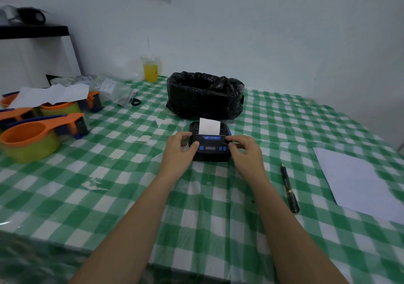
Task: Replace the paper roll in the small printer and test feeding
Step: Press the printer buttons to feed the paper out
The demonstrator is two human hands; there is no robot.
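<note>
Now hands (215, 150) around printer (211, 144)

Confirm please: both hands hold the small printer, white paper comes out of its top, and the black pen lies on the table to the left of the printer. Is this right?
Not quite. In the head view the black pen lies right of the small printer, not left. Left hand and right hand hold it; white paper sticks out on top.

Two bare forearms are seen, uncovered from the lower frame edge up to the wrists. No sleeve, glove, watch or ring is worn on the left hand (179, 150) or the right hand (246, 152). Fingernails are kept short.
</note>
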